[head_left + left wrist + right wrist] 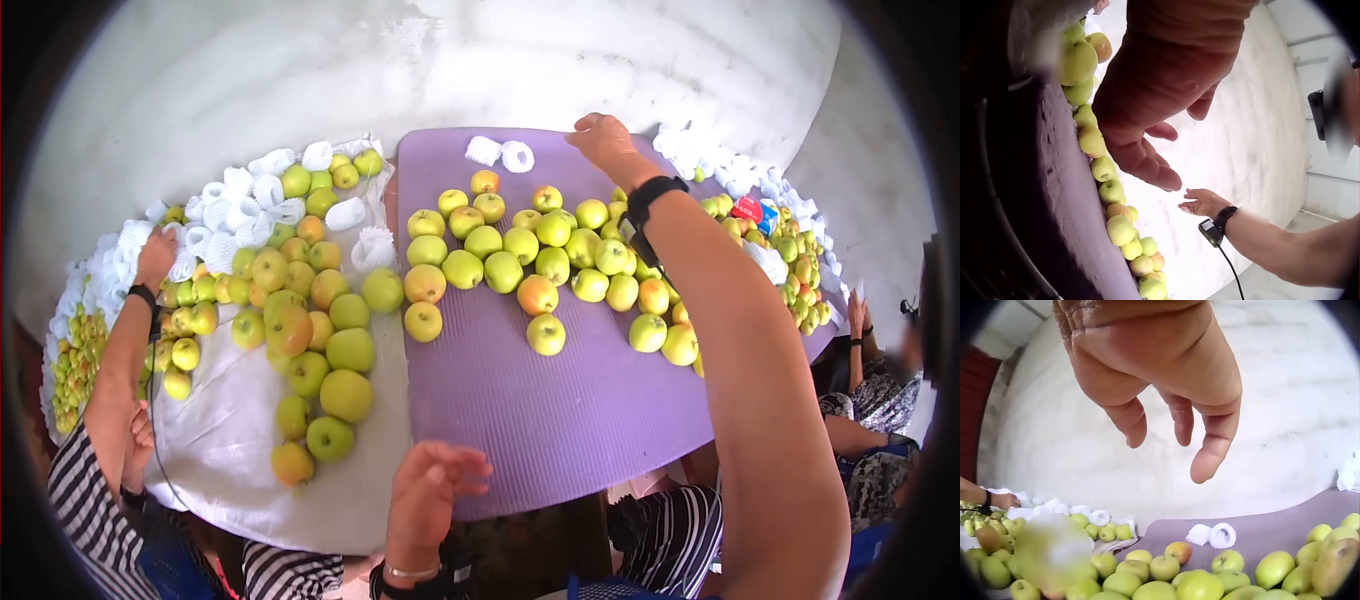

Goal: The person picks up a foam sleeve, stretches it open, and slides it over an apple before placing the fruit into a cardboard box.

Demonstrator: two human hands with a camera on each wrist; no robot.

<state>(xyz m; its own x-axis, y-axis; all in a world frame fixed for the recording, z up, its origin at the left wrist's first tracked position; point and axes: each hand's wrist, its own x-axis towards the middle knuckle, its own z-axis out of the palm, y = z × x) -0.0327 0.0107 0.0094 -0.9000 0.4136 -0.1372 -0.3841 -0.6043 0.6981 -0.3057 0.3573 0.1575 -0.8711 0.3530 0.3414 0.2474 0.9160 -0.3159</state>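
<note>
Purple mat (pixel 560 420) below: my right hand (pixel 606 146) far, left hand (pixel 425 500) near, fingers loose, empty. Reaching high should spare the apples (pixel 503 272).

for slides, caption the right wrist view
Empty right hand near round yellow-green apples and two white foam sleeves on purple matting

Round yellow-green apples (pixel 503 271), some blushed orange-red, lie loosely clustered, many touching, across a ribbed purple mat (pixel 560 430). Two white foam-mesh sleeves (pixel 483 151) sit side by side toward its far edge, left of the right hand (pixel 607 146); the left hand (pixel 427 495) is near the front edge.
</note>
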